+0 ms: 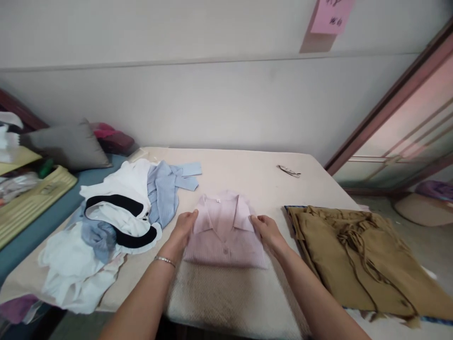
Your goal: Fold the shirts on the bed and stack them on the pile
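Observation:
A pale pink shirt [225, 243] lies folded into a compact shape at the middle of the table, its collar toward the wall and one button showing at the front. My left hand [184, 227] has its fingers closed on the shirt's left edge beside the collar. Opposite it, my right hand [267, 230] pinches the right edge near the collar tip. A bracelet circles my left wrist. The shirt's underside is hidden.
White clothes [71, 264] and a light blue striped garment [164, 189] are heaped at left. Folded brown clothing [336, 255] with a drawstring lies at right. Glasses [288, 171] rest toward the table's [244, 170] back. Beyond the left side is a grey cushion [71, 144].

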`<control>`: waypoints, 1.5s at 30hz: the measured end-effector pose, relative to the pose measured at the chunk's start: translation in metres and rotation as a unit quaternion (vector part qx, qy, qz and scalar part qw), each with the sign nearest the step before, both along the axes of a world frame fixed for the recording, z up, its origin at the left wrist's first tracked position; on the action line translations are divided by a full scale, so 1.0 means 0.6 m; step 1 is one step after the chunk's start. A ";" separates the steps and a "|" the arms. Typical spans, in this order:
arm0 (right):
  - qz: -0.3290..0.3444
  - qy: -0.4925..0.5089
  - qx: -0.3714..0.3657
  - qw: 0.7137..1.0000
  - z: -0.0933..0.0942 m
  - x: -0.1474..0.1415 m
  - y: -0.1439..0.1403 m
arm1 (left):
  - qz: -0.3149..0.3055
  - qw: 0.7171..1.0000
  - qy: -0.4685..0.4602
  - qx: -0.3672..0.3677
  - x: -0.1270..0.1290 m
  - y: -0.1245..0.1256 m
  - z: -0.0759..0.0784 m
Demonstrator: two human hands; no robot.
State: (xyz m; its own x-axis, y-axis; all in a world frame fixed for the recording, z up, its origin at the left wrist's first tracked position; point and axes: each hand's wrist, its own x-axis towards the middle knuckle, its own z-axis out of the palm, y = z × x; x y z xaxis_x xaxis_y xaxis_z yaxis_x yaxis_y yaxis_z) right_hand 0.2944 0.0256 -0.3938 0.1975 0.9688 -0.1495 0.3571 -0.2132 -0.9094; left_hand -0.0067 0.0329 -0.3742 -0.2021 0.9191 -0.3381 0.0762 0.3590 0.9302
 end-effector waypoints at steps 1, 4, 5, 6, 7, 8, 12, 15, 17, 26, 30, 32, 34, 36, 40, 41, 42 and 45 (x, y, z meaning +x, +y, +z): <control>0.009 -0.026 -0.004 1.000 -0.003 0.005 0.001 | 0.005 1.000 0.015 0.003 0.003 0.000 -0.002; 0.031 -0.066 -0.010 0.997 -0.007 0.011 0.007 | 0.017 0.998 0.059 0.015 0.013 0.005 -0.009; 0.036 -0.072 -0.009 0.997 -0.008 0.010 0.011 | 0.021 0.997 0.073 0.020 0.016 0.008 -0.011; 0.040 -0.077 -0.009 0.996 -0.009 0.009 0.015 | 0.024 0.996 0.086 0.025 0.019 0.012 -0.012; 0.043 -0.082 -0.008 0.996 -0.010 0.007 0.019 | 0.026 0.994 0.097 0.030 0.020 0.016 -0.014; 0.044 -0.088 -0.007 0.995 -0.010 0.005 0.023 | 0.025 0.993 0.108 0.035 0.021 0.021 -0.015; 0.035 -0.097 0.020 0.995 -0.009 -0.001 0.040 | 0.023 0.987 0.145 0.070 0.022 0.037 -0.015; 0.027 -0.074 0.064 0.995 -0.009 -0.004 0.049 | 0.021 0.979 0.173 0.108 0.026 0.045 -0.016; 0.014 -0.059 0.088 0.994 -0.012 -0.005 0.054 | 0.019 0.974 0.191 0.123 0.030 0.049 -0.019; -0.001 -0.099 0.068 0.993 -0.023 -0.006 0.059 | 0.014 0.951 0.282 0.128 0.033 0.060 -0.024; 0.004 -0.095 0.051 0.994 -0.021 -0.002 0.061 | 0.003 0.949 0.292 0.117 0.032 0.062 -0.022; 0.007 -0.099 0.043 0.994 -0.022 0.000 0.062 | 0.002 0.949 0.295 0.114 0.030 0.062 -0.021; 0.003 -0.102 0.044 0.994 -0.024 0.000 0.062 | 0.003 0.949 0.296 0.111 0.029 0.062 -0.020; -0.007 -0.097 0.047 0.994 -0.026 0.000 0.062 | 0.004 0.950 0.293 0.110 0.027 0.061 -0.020; -0.011 -0.094 0.050 0.994 -0.024 -0.001 0.060 | 0.005 0.954 0.278 0.113 0.027 0.059 -0.019; -0.008 -0.103 0.049 0.994 -0.023 -0.001 0.059 | 0.005 0.955 0.274 0.114 0.027 0.059 -0.019; -0.005 -0.111 0.047 0.993 -0.021 -0.001 0.059 | 0.007 0.956 0.269 0.115 0.028 0.059 -0.019; 0.001 -0.100 0.042 0.994 -0.019 -0.001 0.060 | 0.013 0.962 0.245 0.120 0.030 0.059 -0.019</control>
